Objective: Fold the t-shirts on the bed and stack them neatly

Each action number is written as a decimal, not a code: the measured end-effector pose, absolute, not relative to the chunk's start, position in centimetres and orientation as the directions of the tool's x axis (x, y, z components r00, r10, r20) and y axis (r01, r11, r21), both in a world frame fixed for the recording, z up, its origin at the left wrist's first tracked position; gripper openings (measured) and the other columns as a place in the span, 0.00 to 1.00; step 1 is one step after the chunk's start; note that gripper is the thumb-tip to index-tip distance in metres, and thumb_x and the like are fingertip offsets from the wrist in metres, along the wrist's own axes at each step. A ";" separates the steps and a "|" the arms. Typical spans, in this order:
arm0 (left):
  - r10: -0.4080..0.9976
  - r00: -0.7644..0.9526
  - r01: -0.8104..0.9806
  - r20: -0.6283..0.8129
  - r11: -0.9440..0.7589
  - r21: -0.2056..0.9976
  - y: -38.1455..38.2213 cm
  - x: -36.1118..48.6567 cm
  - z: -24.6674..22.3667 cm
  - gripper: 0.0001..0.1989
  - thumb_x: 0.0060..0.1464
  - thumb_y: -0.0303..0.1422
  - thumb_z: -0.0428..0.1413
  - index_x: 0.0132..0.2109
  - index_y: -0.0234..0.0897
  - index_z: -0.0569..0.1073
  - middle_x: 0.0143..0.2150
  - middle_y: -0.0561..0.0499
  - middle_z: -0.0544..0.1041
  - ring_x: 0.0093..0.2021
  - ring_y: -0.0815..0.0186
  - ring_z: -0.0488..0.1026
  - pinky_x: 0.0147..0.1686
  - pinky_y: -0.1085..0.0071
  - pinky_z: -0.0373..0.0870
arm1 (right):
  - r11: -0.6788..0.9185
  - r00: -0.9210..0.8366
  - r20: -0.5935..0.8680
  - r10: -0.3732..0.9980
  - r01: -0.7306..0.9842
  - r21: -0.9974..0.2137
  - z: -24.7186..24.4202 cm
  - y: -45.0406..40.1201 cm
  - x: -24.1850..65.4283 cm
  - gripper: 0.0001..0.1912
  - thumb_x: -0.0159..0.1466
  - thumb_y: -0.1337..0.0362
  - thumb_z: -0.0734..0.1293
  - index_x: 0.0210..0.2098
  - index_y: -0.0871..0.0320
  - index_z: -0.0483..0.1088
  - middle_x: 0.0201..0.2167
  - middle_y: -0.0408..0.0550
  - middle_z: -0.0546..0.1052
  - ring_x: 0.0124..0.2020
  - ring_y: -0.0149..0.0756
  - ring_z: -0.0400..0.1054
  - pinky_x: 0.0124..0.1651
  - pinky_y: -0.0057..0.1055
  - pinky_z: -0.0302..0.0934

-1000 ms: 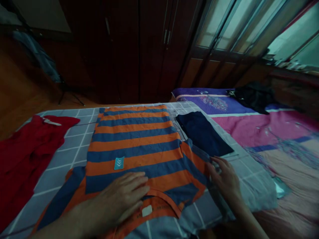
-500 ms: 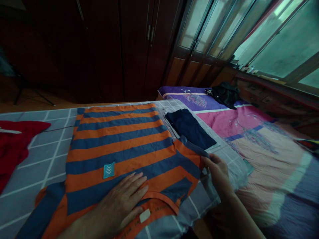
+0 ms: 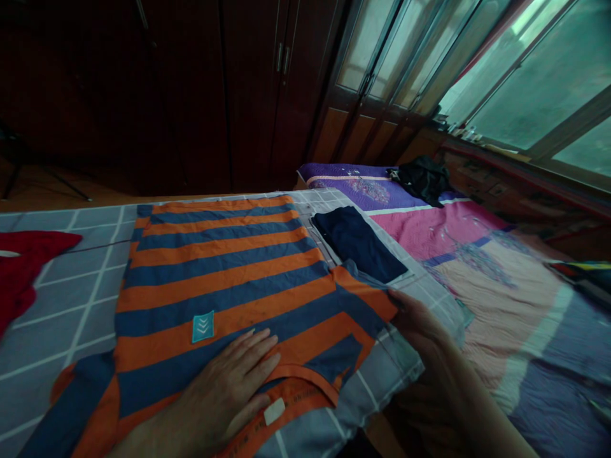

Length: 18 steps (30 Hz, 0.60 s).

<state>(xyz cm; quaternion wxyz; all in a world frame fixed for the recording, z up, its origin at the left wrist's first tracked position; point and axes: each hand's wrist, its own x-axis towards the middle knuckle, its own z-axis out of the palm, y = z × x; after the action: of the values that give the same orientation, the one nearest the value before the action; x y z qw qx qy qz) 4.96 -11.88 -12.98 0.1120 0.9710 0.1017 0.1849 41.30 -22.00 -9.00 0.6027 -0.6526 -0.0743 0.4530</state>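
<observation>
An orange and blue striped shirt lies spread out on the grey checked cloth, its neckline towards me. My left hand rests flat on it beside the collar, fingers stretched out. At the right, my right hand has its fingers closed on the edge of the shirt's sleeve. A teal patch shows on the shirt front. Just beyond the right sleeve lies a folded dark blue garment.
A red garment lies at the left. On the right is a bed with a multicoloured cover, bearing a black bag. Dark wardrobes stand behind, and a window is at the upper right.
My right hand has shifted slightly down and towards me with the sleeve edge, which now lies flatter. The whole view has moved a little. My left hand stays on the shirt.
</observation>
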 end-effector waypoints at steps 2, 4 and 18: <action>0.241 0.916 0.167 0.321 -0.956 0.241 -11.9 4.9 -13.0 0.24 0.61 0.40 0.51 0.62 0.42 0.62 0.63 0.49 0.65 0.62 0.59 0.62 0.58 0.61 0.66 | -0.232 0.613 -0.487 0.622 -0.449 -0.863 -9.1 -22.1 41.3 0.05 0.55 0.66 0.66 0.29 0.59 0.75 0.31 0.48 0.80 0.32 0.38 0.75 0.39 0.30 0.71; 0.238 0.919 0.169 0.314 -0.958 0.232 -11.9 4.9 -13.0 0.24 0.61 0.40 0.51 0.63 0.42 0.62 0.63 0.49 0.65 0.62 0.59 0.62 0.58 0.61 0.67 | -0.242 0.605 -0.487 0.630 -0.443 -0.863 -9.3 -22.3 41.0 0.06 0.55 0.66 0.66 0.31 0.59 0.75 0.33 0.50 0.80 0.34 0.40 0.76 0.39 0.32 0.71; 0.222 0.913 0.133 0.342 -0.955 0.265 -11.8 5.0 -12.3 0.21 0.62 0.38 0.51 0.60 0.43 0.65 0.62 0.48 0.67 0.62 0.59 0.62 0.58 0.59 0.66 | -0.040 0.383 0.413 0.826 0.771 -0.635 -8.4 -20.3 33.8 0.14 0.62 0.64 0.61 0.45 0.55 0.74 0.35 0.49 0.77 0.34 0.37 0.71 0.36 0.32 0.65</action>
<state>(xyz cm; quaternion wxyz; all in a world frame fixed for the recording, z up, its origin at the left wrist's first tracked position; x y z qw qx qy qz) 4.99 -11.80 -12.29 0.1190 0.9708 0.0915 0.1872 33.79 -20.31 -8.40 0.4156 -0.7204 -0.5543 0.0328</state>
